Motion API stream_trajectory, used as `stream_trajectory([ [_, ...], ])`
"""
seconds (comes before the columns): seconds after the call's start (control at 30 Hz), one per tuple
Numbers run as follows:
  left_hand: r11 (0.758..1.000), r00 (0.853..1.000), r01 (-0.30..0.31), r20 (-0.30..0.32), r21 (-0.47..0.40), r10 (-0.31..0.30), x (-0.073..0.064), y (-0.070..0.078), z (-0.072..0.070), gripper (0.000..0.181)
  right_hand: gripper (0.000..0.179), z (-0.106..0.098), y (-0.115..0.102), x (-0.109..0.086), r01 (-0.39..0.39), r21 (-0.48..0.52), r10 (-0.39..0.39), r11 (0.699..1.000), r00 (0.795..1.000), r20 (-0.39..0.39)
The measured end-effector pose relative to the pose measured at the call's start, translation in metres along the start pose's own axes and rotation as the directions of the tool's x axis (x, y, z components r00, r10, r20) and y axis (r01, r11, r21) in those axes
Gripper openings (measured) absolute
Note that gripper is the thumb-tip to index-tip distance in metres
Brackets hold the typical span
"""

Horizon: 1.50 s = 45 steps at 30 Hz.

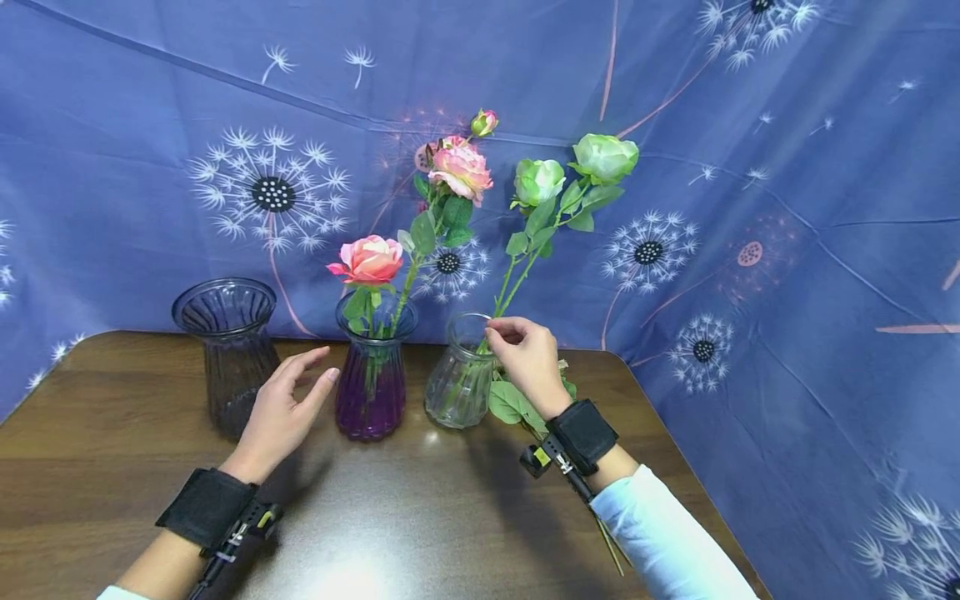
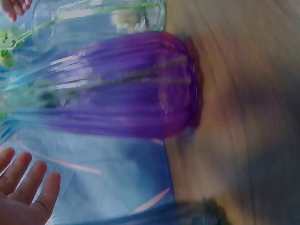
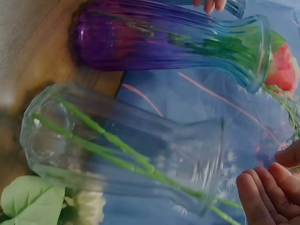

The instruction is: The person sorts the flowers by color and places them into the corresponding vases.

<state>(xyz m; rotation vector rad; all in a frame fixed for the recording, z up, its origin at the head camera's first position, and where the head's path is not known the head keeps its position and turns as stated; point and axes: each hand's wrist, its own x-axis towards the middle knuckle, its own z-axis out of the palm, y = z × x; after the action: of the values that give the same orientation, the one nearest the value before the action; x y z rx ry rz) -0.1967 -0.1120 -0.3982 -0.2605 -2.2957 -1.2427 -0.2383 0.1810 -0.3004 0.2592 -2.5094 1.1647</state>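
Left hand [image 1: 281,412] relaxed beside purple vase [image 1: 371,396]; right hand [image 1: 528,362] loosely curled by green stems [image 3: 150,171]; grip unclear.

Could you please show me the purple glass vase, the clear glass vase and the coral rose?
Purple glass vase [image 1: 371,392], head view: body.
Clear glass vase [image 1: 454,393], head view: body.
Coral rose [image 1: 370,261], head view: petals.

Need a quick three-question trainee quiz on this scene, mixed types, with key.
1. True or false: stems of the pale green flowers reach down inside the clear vase.
2. Which vase shows no flowers in it? A) the purple vase B) the clear vase C) the dark vase
3. Which hand is nearer the clear vase's rim?

Key:
1. True; the right wrist view shows them through the glass.
2. C.
3. The right hand.
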Motion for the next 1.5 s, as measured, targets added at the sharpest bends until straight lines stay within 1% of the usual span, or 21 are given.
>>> stream_trajectory([
  [0.13, 0.999, 0.998, -0.031, -0.05, 0.044, 0.033, -0.005, -0.003, -0.016, 0.036, 0.019, -0.011, 0.008, -0.002, -0.035, -0.015, 0.035, 0.999, 0.999, -0.022],
  [0.27, 0.997, 0.992, -0.062, -0.111, 0.037, 0.066, -0.009, -0.008, -0.033, 0.034, 0.018, -0.022, 0.018, -0.003, -0.055, -0.022, 0.053, 0.998, 0.997, -0.063],
  [0.43, 0.998, 0.982, -0.045, -0.183, 0.043, 0.052, -0.013, -0.015, -0.053, 0.034, 0.017, -0.036, 0.032, -0.009, -0.097, -0.077, 0.09, 0.992, 0.992, -0.088],
  [0.57, 0.998, 0.972, -0.037, -0.23, 0.055, 0.049, -0.015, -0.021, -0.065, 0.034, 0.018, -0.041, 0.045, -0.018, -0.153, -0.122, 0.146, 0.981, 0.987, -0.068],
  [0.7, 0.998, 0.959, -0.02, -0.28, 0.06, 0.036, -0.018, -0.03, -0.074, 0.035, 0.02, -0.044, 0.063, -0.026, -0.202, -0.132, 0.201, 0.97, 0.979, -0.016],
  [0.77, 0.999, 0.953, -0.003, -0.301, 0.051, 0.018, -0.02, -0.033, -0.076, 0.035, 0.022, -0.045, 0.075, -0.031, -0.234, -0.124, 0.239, 0.964, 0.971, 0.022],
  [0.87, 1.0, 0.948, 0.011, -0.319, 0.024, -0.003, -0.02, -0.039, -0.075, 0.035, 0.025, -0.048, 0.091, -0.039, -0.287, -0.126, 0.297, 0.95, 0.952, 0.074],
  [0.93, 1.0, 0.945, 0.021, -0.327, 0.005, -0.018, -0.019, -0.042, -0.073, 0.036, 0.026, -0.048, 0.102, -0.045, -0.325, -0.133, 0.338, 0.936, 0.936, 0.099],
  [1.0, 0.999, 0.942, 0.044, -0.333, -0.003, -0.043, -0.017, -0.044, -0.071, 0.037, 0.027, -0.047, 0.111, -0.05, -0.353, -0.144, 0.369, 0.925, 0.922, 0.113],
  [1.07, 0.996, 0.937, 0.09, -0.337, -0.011, -0.089, -0.016, -0.044, -0.07, 0.039, 0.028, -0.045, 0.118, -0.055, -0.378, -0.142, 0.396, 0.915, 0.91, 0.126],
  [1.13, 0.989, 0.928, 0.148, -0.342, -0.027, -0.148, -0.014, -0.046, -0.069, 0.041, 0.026, -0.043, 0.124, -0.059, -0.411, -0.131, 0.426, 0.902, 0.895, 0.132],
  [1.2, 0.977, 0.918, 0.204, -0.336, -0.056, -0.211, -0.013, -0.048, -0.069, 0.043, 0.024, -0.04, 0.131, -0.062, -0.433, -0.124, 0.448, 0.893, 0.884, 0.135],
  [1.27, 0.965, 0.909, 0.25, -0.325, -0.077, -0.261, -0.011, -0.052, -0.069, 0.045, 0.022, -0.037, 0.136, -0.064, -0.45, -0.123, 0.464, 0.884, 0.876, 0.133],
  [1.3, 0.962, 0.908, 0.261, -0.317, -0.081, -0.273, -0.011, -0.053, -0.069, 0.046, 0.022, -0.036, 0.139, -0.065, -0.452, -0.129, 0.468, 0.882, 0.874, 0.134],
  [1.37, 0.958, 0.913, 0.276, -0.291, -0.076, -0.286, -0.01, -0.055, -0.069, 0.048, 0.021, -0.034, 0.145, -0.066, -0.449, -0.154, 0.469, 0.88, 0.872, 0.139],
  [1.43, 0.959, 0.921, 0.28, -0.267, -0.055, -0.284, -0.01, -0.057, -0.069, 0.049, 0.021, -0.032, 0.149, -0.068, -0.449, -0.179, 0.474, 0.876, 0.868, 0.145],
  [1.5, 0.959, 0.926, 0.279, -0.251, -0.055, -0.283, -0.009, -0.057, -0.068, 0.049, 0.021, -0.03, 0.153, -0.069, -0.449, -0.201, 0.48, 0.871, 0.864, 0.15],
])
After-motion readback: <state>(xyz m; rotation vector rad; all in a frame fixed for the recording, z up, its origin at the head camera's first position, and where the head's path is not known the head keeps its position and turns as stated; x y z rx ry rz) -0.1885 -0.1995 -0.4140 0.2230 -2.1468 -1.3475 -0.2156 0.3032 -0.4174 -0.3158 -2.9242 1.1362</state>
